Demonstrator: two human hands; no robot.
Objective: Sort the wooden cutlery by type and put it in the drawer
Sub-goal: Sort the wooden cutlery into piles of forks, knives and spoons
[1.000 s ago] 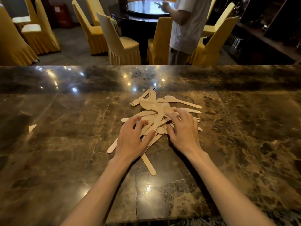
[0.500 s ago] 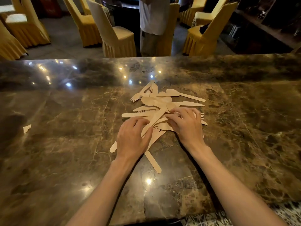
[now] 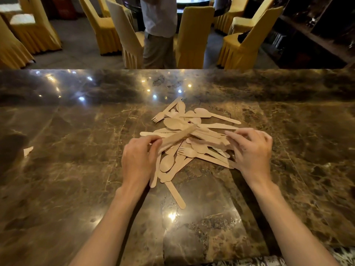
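Since half a second ago, both of our hands have lifted off the heap and drawn apart, each coming away with a piece. Our left hand (image 3: 138, 158) is pinched shut on a flat wooden stick-like utensil (image 3: 176, 138) that slants up to the right above the heap; motion blur hides whether it is a knife or a handle. Our right hand (image 3: 252, 150) is curled around the end of another blurred wooden piece (image 3: 208, 142) pointing left. Between them, the wooden cutlery pile (image 3: 184, 150) of forks, spoons and knives lies jumbled in the middle of the dark marble counter (image 3: 76, 169), with one loose handle (image 3: 175, 195) trailing toward us. No drawer is in view. We judge this to be the very start of sorting: pieces are only now being pulled from the heap. Next we would need to identify each held piece and lay like with like in separate groups.
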